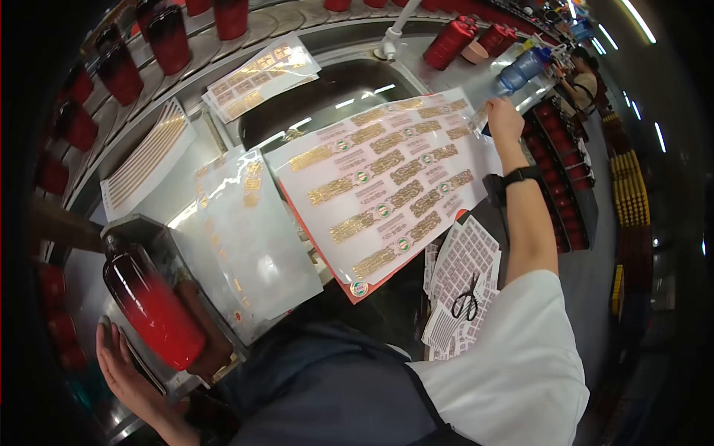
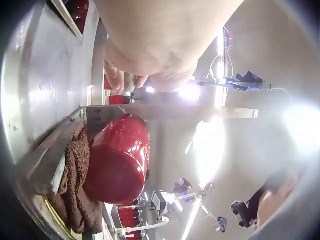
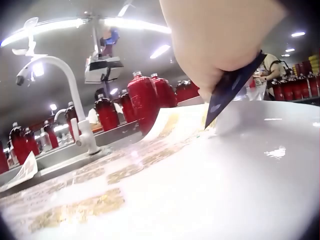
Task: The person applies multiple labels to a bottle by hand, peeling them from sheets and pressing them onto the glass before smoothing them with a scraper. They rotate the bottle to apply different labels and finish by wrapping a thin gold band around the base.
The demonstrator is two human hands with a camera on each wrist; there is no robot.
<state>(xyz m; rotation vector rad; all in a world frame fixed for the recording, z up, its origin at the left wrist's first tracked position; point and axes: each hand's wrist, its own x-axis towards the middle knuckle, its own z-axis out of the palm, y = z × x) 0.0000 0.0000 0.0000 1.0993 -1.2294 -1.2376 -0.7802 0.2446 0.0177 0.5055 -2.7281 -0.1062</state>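
Note:
My right hand [image 1: 506, 120] is at the far right edge of a large printed sheet of gold decals [image 1: 394, 175]. It grips a dark, flat scraper [image 3: 231, 90] whose pointed corner meets the sheet's surface. Under the sheet an orange-red board edge [image 1: 349, 295] peeks out. My left hand [image 1: 130, 375] lies beside a glossy bottle [image 1: 152, 305], black at the neck and red below, with its fingers extended. That bottle lies tilted in a metal cradle, a brown towel [image 2: 75, 185] by its base. In the left wrist view the fingers hang loosely and hold nothing.
A water-filled sink [image 1: 335, 93] with a white tap [image 3: 75, 107] lies behind the sheet. Smaller decal sheets [image 1: 260, 74] rest at its rim. Black scissors [image 1: 465, 301] lie on printed papers near my right arm. Red bottles [image 1: 167, 41] line the back; a person [image 1: 584, 82] works farther off.

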